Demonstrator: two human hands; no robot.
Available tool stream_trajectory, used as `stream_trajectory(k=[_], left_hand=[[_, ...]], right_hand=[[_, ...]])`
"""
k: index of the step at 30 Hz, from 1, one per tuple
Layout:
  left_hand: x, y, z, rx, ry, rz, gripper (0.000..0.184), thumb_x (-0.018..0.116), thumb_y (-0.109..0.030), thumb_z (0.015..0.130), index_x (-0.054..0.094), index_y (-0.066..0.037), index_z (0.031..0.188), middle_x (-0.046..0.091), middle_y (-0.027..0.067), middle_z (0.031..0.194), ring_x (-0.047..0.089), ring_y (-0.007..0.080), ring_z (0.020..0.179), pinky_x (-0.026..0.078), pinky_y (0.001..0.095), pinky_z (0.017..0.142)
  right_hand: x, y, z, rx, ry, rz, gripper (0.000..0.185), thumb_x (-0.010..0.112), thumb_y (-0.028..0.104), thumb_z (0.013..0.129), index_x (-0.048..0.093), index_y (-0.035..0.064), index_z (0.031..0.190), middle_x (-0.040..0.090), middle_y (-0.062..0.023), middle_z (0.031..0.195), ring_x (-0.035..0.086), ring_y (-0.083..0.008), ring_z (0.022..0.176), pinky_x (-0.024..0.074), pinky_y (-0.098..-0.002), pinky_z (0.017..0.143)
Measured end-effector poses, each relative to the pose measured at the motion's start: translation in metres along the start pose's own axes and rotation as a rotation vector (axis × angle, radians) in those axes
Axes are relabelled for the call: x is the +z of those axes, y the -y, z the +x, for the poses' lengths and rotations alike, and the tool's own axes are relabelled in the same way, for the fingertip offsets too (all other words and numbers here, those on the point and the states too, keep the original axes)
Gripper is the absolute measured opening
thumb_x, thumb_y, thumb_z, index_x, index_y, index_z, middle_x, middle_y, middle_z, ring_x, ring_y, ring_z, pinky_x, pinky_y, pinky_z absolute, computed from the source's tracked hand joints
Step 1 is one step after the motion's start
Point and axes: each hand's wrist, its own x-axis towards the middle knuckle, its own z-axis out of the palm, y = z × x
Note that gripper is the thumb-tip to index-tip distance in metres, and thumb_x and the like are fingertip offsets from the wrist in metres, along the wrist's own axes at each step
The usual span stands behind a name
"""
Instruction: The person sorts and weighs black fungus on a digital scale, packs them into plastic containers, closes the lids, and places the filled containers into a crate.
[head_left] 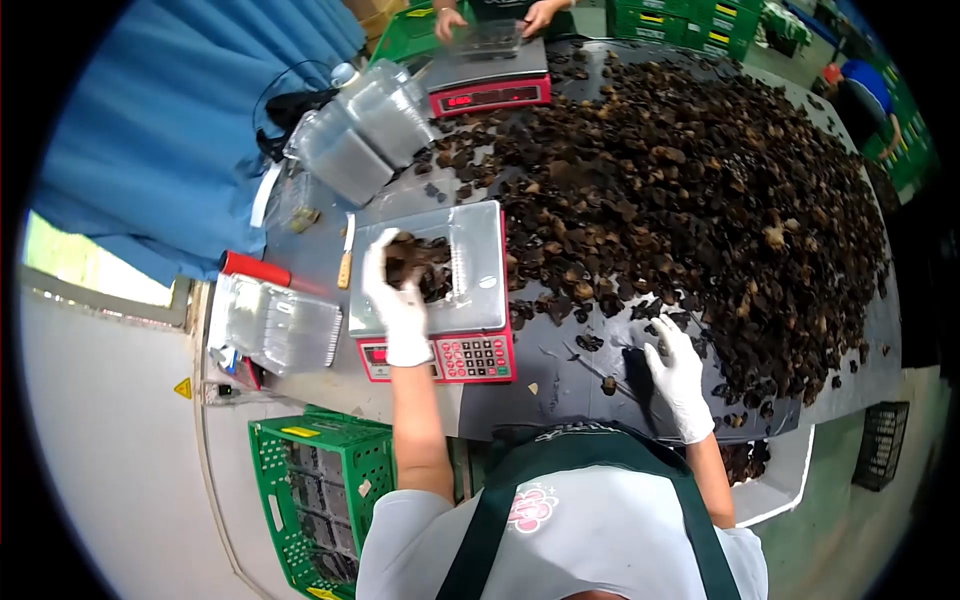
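Note:
My left hand (396, 295), in a white glove, is over the near red scale (478, 318), its fingers curled round dark brown mushroom pieces (420, 265) in a clear plastic tray (459, 262) on the scale's plate. My right hand (677, 378), also gloved in white, is at the near edge of the large mushroom pile (690, 210). Its fingers are apart beside a few dark pieces; whether a small piece is under them cannot be made out.
Clear tray stacks (343, 155) and more trays (280, 325) lie left, with a knife (347, 255) and red roll (256, 268). Across the table, a co-worker's hands (541, 17) are at another scale (490, 97). A green crate (375, 450) stands below left, a white bin (790, 480) below right.

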Motion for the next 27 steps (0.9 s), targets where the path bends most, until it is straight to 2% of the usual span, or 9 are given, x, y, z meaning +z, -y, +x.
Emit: stream_trajectory(k=[1,3,7,13,14,15,16,21,27], left_hand=[[0.003,-0.013,0.004,0.012,-0.113,0.049,0.02,0.062,-0.015,0.087,0.063,-0.007,0.106,0.062,0.0061,0.107,0.057,0.0185,0.101,0.048,0.0382,0.087],[-0.036,0.023,0.039,0.581,0.044,0.815,0.028,0.064,-0.023,0.086,0.063,-0.006,0.108,0.063,0.0079,0.109,0.057,0.0217,0.104,0.046,0.0416,0.089],[-0.047,0.043,0.044,0.367,0.344,1.535,0.049,0.069,-0.042,0.077,0.06,-0.019,0.119,0.045,0.0083,0.139,0.041,0.027,0.129,0.019,0.0603,0.108],[0.024,0.035,-0.007,0.678,0.238,1.563,0.06,0.066,-0.043,0.08,0.053,-0.015,0.131,0.033,0.0115,0.149,0.028,0.0313,0.137,0.01,0.0584,0.111],[0.034,0.044,-0.015,0.796,0.279,1.479,0.056,0.066,-0.039,0.08,0.054,-0.014,0.129,0.035,0.0115,0.148,0.027,0.0296,0.138,0.011,0.0558,0.111],[0.06,0.037,-0.036,0.727,0.38,1.245,0.045,0.071,-0.028,0.077,0.062,-0.008,0.115,0.053,0.0175,0.129,0.048,0.0341,0.12,0.039,0.0462,0.098],[0.074,0.037,-0.046,0.66,0.58,1.228,0.039,0.07,-0.023,0.076,0.063,-0.007,0.111,0.057,0.0171,0.122,0.053,0.0341,0.113,0.044,0.0416,0.093],[0.083,0.122,-0.102,0.325,1.079,1.46,0.075,0.071,-0.021,0.073,0.039,-0.014,0.14,0.039,0.0158,0.141,0.053,0.0325,0.109,0.053,0.0399,0.083],[0.052,0.155,-0.126,0.349,0.941,1.235,0.04,0.062,-0.008,0.078,0.055,-0.014,0.117,0.052,0.0062,0.119,0.057,0.0253,0.102,0.053,0.0359,0.075]], right_hand=[[0.003,-0.002,-0.001,-0.014,-0.001,-0.019,0.041,0.067,0.018,0.083,0.059,0.0117,0.122,0.059,-0.012,0.125,0.058,-0.0282,0.111,0.0482,-0.0348,0.092],[0.006,-0.001,-0.002,-0.039,-0.002,-0.054,0.04,0.066,0.02,0.084,0.059,0.0124,0.122,0.059,-0.0108,0.125,0.058,-0.0279,0.109,0.049,-0.0351,0.091],[0.014,0.0,-0.001,-0.069,-0.007,-0.088,0.039,0.066,0.021,0.083,0.059,0.0123,0.121,0.059,-0.0103,0.124,0.059,-0.0282,0.105,0.0505,-0.0357,0.086],[0.017,-0.004,0.001,-0.063,0.024,-0.103,0.039,0.068,0.018,0.082,0.06,0.0106,0.12,0.059,-0.0098,0.124,0.06,-0.0269,0.106,0.051,-0.0341,0.087],[0.019,-0.005,0.003,-0.086,0.008,-0.106,0.039,0.068,0.017,0.082,0.06,0.011,0.12,0.06,-0.0097,0.124,0.06,-0.0264,0.105,0.0509,-0.0339,0.087],[0.023,-0.007,0.007,-0.092,0.011,-0.107,0.039,0.068,0.017,0.082,0.06,0.011,0.12,0.06,-0.0097,0.124,0.06,-0.0264,0.105,0.0509,-0.0339,0.087],[0.028,-0.009,0.012,-0.107,0.001,-0.114,0.039,0.068,0.019,0.082,0.06,0.0116,0.119,0.06,-0.0092,0.123,0.061,-0.0263,0.103,0.0512,-0.0339,0.085],[0.056,-0.006,0.048,-0.184,-0.02,-0.186,0.048,0.071,0.022,0.078,0.056,0.0112,0.123,0.059,-0.0088,0.124,0.06,-0.0261,0.102,0.0514,-0.0349,0.083],[0.087,-0.009,0.049,-0.181,0.008,-0.172,0.03,0.071,0.012,0.075,0.063,0.0087,0.104,0.066,-0.0092,0.099,0.063,-0.0272,0.09,0.0515,-0.0356,0.077]])
